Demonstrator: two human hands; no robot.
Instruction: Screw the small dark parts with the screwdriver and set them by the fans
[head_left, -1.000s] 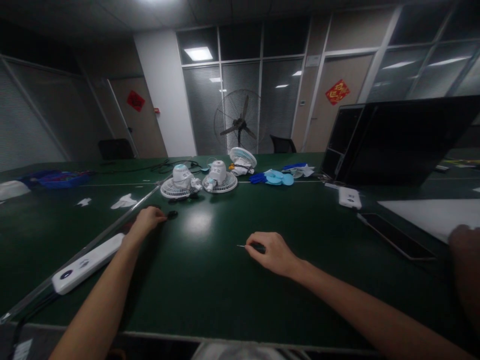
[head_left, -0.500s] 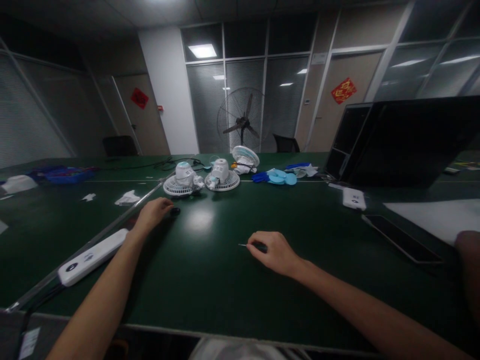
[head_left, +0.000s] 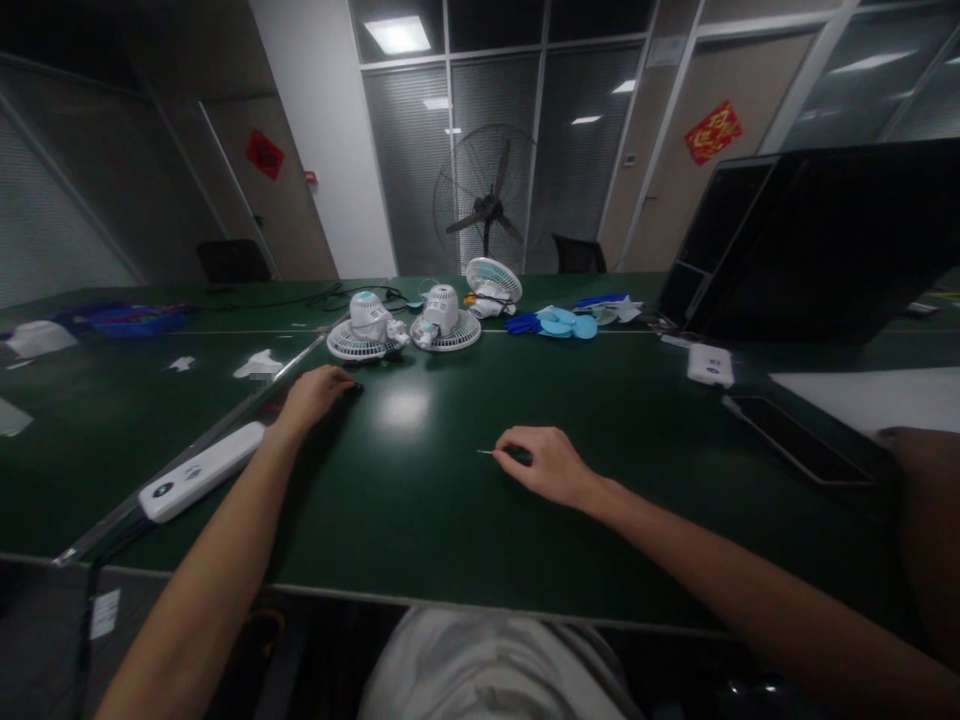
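Observation:
My left hand reaches far forward on the left, its fingertips closed at a small black object at table level. That object is mostly covered, and its kind does not show. My right hand, near the middle, pinches a small screwdriver. Its dark handle lies inside the fingers, while the thin metal shaft points left. Just beyond my left hand are a white fan head, lying grille down, and a second fan head beside it. A third fan head leans behind them.
Light-blue fan blades and a blue glove lie behind my right hand. A white power strip sits beside my left forearm. On the right are a phone, a white box, a black monitor and another person's arm.
The view has tipped downward, so the table sits higher and its front edge shows more. My left fingers cover more of the black object. My right hand keeps its hold on the screwdriver.

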